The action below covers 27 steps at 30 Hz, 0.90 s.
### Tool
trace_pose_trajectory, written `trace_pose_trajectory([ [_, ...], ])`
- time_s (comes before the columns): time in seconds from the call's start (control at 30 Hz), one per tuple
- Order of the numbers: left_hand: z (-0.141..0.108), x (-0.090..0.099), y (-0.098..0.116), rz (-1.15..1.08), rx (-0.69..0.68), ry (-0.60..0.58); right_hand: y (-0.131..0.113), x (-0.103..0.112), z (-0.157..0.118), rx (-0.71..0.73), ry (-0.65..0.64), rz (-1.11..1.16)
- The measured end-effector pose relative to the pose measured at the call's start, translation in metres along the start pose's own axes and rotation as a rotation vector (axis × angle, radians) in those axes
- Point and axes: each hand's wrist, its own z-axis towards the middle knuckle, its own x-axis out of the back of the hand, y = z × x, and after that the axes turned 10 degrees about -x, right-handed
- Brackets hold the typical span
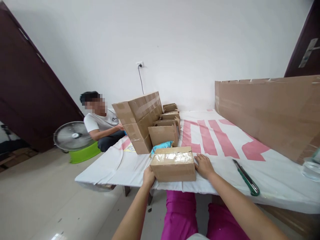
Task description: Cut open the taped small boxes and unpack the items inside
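Observation:
A closed cardboard box (173, 170) with shiny clear tape over its top lies at the table's front edge, right before me. My left hand (149, 176) grips its lower left end, with some fingers hidden behind the cardboard. At the opposite end my right hand (203, 165) presses against the box's right side, fingers bent along it. Just behind the box's left part is a blue plastic packet (161, 146). A green-handled utility knife (246, 177) rests on the cloth to the right of my right hand.
Stacked cardboard boxes (140, 123) stand left of centre, beside several open boxes (163, 133). A large cardboard panel (267, 113) and a clear container (312, 168) are at right. Beyond the table's left side, a person (100, 121) crouches near a fan (73, 135).

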Motion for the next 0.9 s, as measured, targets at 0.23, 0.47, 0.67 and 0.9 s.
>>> trace_pose_trajectory([
  [0.23, -0.002, -0.001, -0.005, -0.138, -0.026, -0.038, 0.000, 0.001, 0.000, 0.024, 0.024, -0.035],
  [0.47, -0.003, -0.004, -0.012, -0.185, -0.054, -0.032, 0.004, -0.006, 0.002, 0.071, 0.059, -0.048],
  [0.67, -0.004, -0.008, -0.019, -0.198, -0.047, -0.023, 0.010, -0.011, 0.005, 0.139, 0.114, -0.039],
  [0.9, -0.003, -0.010, -0.022, -0.216, -0.037, -0.010, 0.013, -0.009, 0.006, 0.205, 0.187, -0.050],
])
